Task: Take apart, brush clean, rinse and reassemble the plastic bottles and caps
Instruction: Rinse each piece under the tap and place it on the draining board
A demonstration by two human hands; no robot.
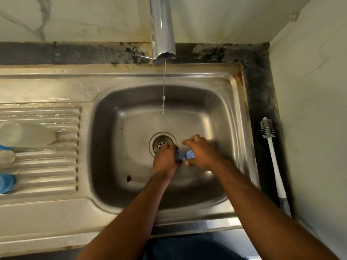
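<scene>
A steel sink (232, 113) fills most of the view, its ribbed drainboard (47, 151) stretching off to the left and a dark stone surface (262, 94) running along its back and right edges. A chrome tap (162, 29) reaches in from the top, and a thin stream of water (164, 87) falls from it into the basin, well behind the hands. On the drainboard lie clear plastic bottles (24, 133) on their sides, blurred, with blue caps (6, 183) at the left edge. On the dark strip to the right lies a white bottle brush (272, 156), bristles pointing away. Low in the basin, just beside the drain (162, 144), the left hand (166, 159) is closed around a small dark blue piece (179, 154), too blurred to identify. The right hand (201, 153) touches it, pinching a light blue cap (190, 154) between thumb and fingers.
</scene>
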